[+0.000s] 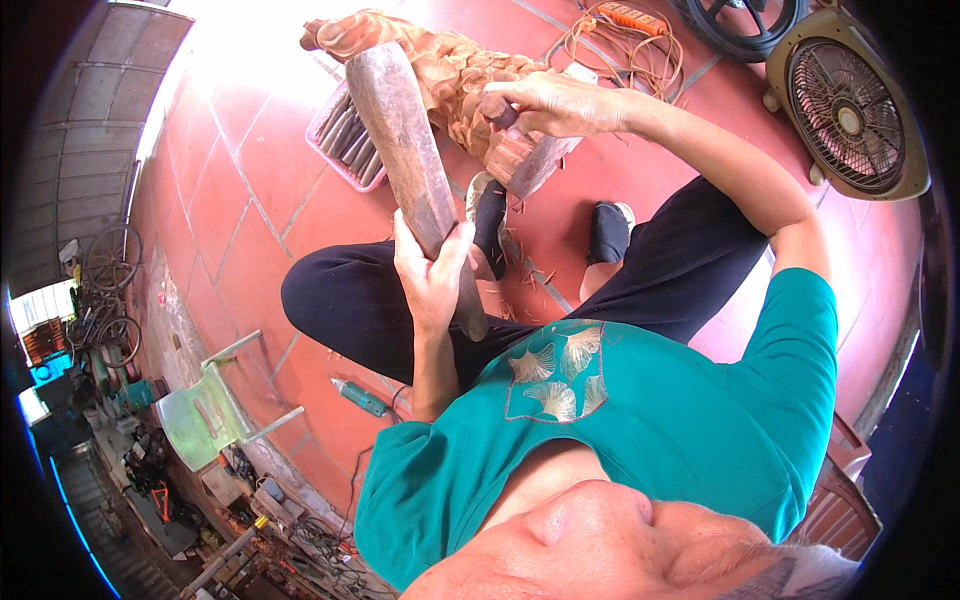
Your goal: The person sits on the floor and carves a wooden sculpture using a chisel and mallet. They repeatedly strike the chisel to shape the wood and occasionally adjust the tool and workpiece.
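My left hand (430,268) is wrapped round the lower part of a long, worn wooden mallet (405,150), which is raised in front of me with its thick end away from me. My right hand (565,104) grips a chisel by its dark, round-ended handle (498,110); its blade cannot be made out. That hand is over the near end of a carved wooden piece (455,80), which lies on the floor beyond my feet. Scale-like relief covers much of the carving, while its near end is plainer, paler wood.
A pink basket (375,182) full of slim tools stands left of the carving. An orange power strip (632,18) with coiled cord lies behind, near a box fan (848,115). A green power tool (358,397) and a pale green chair (205,415) are at left. Wood shavings (535,275) litter the tiles.
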The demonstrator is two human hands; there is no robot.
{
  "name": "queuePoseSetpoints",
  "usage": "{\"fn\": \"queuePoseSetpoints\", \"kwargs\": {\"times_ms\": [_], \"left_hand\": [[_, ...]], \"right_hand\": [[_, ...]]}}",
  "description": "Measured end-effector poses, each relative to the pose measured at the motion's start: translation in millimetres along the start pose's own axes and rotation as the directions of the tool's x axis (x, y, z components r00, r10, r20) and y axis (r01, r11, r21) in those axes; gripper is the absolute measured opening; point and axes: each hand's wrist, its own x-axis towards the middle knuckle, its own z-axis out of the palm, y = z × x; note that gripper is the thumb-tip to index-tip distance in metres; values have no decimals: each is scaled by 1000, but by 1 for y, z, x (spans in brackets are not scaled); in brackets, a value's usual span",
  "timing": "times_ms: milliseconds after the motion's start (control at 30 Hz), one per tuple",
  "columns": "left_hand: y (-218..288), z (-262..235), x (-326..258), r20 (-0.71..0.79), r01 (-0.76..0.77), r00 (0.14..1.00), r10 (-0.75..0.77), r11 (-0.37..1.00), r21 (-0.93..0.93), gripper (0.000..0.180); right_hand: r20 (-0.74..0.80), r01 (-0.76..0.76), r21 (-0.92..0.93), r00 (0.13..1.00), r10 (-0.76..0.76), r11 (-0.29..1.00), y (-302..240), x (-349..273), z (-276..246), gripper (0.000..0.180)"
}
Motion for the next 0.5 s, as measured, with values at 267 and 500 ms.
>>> {"fn": "queuePoseSetpoints", "kwargs": {"times_ms": [267,500], "left_hand": [[6,4,-2,8,-24,1000,24,998,51,27],[3,3,-1,2,-7,1000,7,999,52,28]], "right_hand": [[-36,23,46,999,-21,999,15,6,1,24],[22,1,-3,1000,-1,1000,18,8,-1,37]]}}
